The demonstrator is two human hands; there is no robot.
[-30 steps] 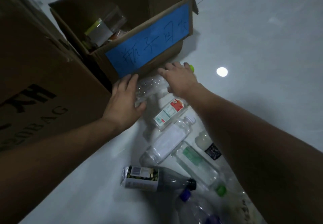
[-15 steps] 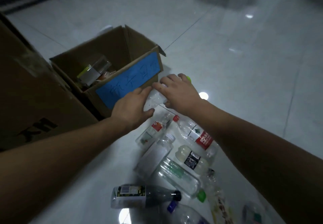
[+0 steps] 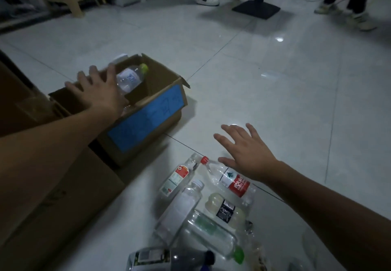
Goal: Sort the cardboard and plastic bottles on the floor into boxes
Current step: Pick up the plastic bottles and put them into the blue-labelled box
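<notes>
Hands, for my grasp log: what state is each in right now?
Left hand: open, fingers spread; green-capped bottle beside it, not gripped.
Right hand: open, holding nothing.

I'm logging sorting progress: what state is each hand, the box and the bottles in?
blue-labelled box: upright, top open.
left hand: open, fingers spread, over the box, holding nothing.
right hand: open, fingers spread, holding nothing.
green-capped bottle: tilted in the box's opening, capped, ungripped.
red-capped bottle: lying on the floor, cap on.
dark bottle: lying on the floor, cap on.
</notes>
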